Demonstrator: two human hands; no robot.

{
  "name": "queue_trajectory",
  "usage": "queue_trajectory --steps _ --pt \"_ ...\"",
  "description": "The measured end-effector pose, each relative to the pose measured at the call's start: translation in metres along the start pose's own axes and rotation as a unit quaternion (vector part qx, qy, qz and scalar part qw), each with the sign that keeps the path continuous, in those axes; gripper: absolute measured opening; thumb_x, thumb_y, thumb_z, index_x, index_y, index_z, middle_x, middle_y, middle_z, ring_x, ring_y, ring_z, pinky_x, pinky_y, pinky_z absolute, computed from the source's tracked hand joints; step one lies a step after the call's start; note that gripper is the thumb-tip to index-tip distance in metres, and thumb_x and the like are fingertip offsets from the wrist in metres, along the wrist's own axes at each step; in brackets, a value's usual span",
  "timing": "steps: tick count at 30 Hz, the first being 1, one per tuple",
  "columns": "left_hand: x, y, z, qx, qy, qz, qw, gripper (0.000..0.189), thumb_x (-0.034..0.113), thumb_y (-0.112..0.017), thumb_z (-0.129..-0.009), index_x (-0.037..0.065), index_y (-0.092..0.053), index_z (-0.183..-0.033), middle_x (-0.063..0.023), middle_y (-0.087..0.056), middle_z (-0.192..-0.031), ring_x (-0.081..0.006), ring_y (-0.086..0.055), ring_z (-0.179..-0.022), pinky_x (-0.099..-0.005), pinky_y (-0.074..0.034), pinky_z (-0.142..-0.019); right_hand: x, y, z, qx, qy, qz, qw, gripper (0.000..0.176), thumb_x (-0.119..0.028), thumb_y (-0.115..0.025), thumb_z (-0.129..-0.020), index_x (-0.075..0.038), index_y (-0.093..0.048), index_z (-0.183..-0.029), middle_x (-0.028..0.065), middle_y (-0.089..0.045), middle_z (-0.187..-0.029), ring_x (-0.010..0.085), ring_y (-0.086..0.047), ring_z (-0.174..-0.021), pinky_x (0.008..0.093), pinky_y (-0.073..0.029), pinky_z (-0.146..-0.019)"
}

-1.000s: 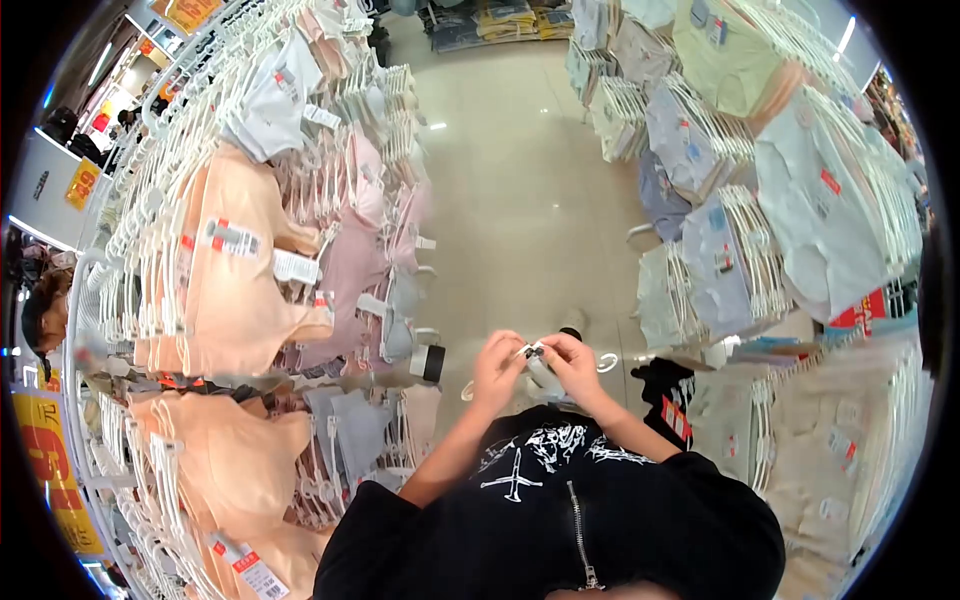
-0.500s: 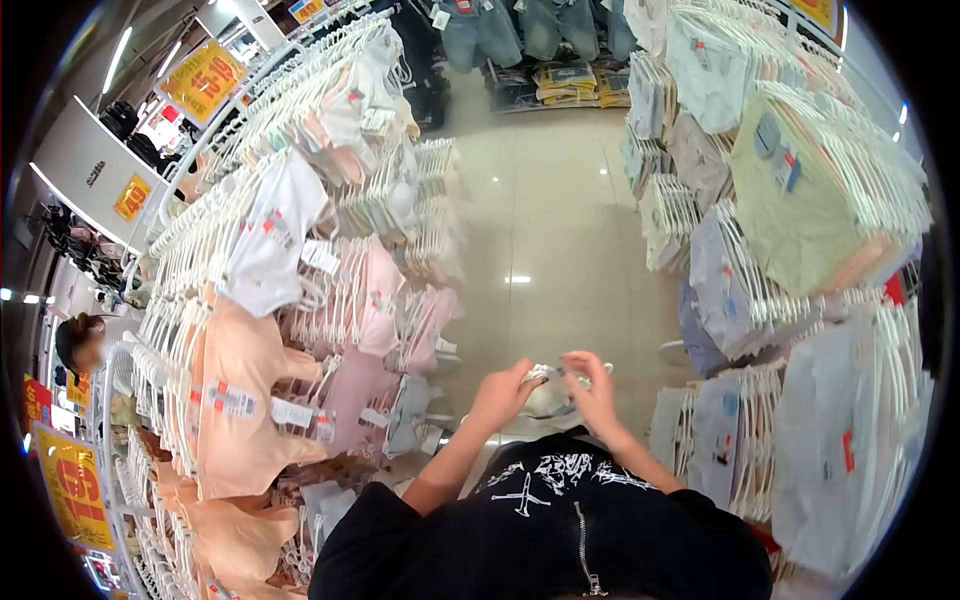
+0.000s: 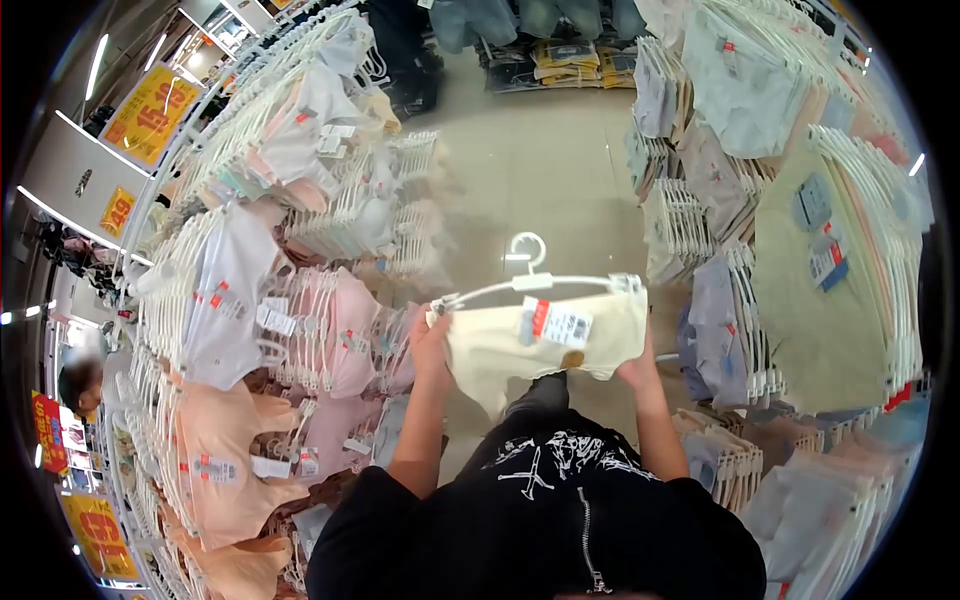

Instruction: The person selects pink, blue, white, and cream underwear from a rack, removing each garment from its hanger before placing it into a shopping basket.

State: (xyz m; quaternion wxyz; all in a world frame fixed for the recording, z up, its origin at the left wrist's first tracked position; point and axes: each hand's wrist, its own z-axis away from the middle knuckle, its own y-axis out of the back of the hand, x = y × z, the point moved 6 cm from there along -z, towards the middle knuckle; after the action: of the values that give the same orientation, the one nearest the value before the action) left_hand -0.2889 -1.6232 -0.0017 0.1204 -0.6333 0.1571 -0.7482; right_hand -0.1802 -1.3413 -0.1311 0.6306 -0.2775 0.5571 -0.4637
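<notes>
Cream underpants hang from a white plastic hanger in front of my body, spread nearly flat. My left hand is closed on their left edge, near the hanger's clip. On the other side, my right hand grips the right edge, partly hidden behind the fabric. A red and white price tag faces up on the cloth, with a small brown patch below it. The hanger's hook points away from me, over the floor.
Racks on the left carry white tops, peach bras and pink bras. Green underpants and several grey ones hang at the right. Tiled floor runs between, toward jeans. A person is at far left.
The cream underpants and hanger have come up from low by my body and are now spread out. My hands have moved apart to the two sides. The view has shifted slightly.
</notes>
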Motion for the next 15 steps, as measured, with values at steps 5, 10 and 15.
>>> queue_trajectory --steps 5,10,15 --pt "-0.017 -0.020 -0.094 0.050 -0.011 0.040 0.998 0.017 0.005 -0.049 -0.082 0.003 -0.049 -0.098 -0.0034 -0.055 -0.086 -0.0137 -0.053 -0.077 -0.0270 -0.045 -0.069 -0.010 -0.078 -0.045 -0.081 -0.077 -0.082 0.990 0.079 -0.067 -0.026 -0.078 -0.008 -0.027 -0.131 0.0136 -0.037 -0.129 0.0319 -0.040 -0.114 0.0544 -0.033 -0.091" --pt "-0.004 -0.039 -0.192 0.068 -0.053 0.019 0.996 0.014 0.005 -0.049 -0.082 0.002 -0.050 -0.096 -0.0028 -0.054 -0.083 -0.0127 -0.053 -0.074 -0.0256 -0.043 -0.068 -0.039 -0.085 -0.135 -0.069 -0.087 0.082 0.990 0.052 -0.035 -0.032 -0.090 -0.006 -0.022 -0.131 0.0141 -0.036 -0.128 0.0344 -0.044 -0.110 0.0600 -0.039 -0.081" --pt "-0.001 -0.041 -0.275 0.058 -0.033 0.037 0.997 0.019 0.008 -0.051 -0.082 0.003 -0.048 -0.100 -0.0036 -0.054 -0.086 -0.0146 -0.053 -0.078 -0.0279 -0.044 -0.070 -0.060 -0.117 -0.226 -0.005 -0.074 0.136 0.988 0.038 -0.013 -0.037 -0.088 -0.002 -0.031 -0.124 0.0150 -0.043 -0.120 0.0306 -0.049 -0.105 0.0526 -0.048 -0.074"
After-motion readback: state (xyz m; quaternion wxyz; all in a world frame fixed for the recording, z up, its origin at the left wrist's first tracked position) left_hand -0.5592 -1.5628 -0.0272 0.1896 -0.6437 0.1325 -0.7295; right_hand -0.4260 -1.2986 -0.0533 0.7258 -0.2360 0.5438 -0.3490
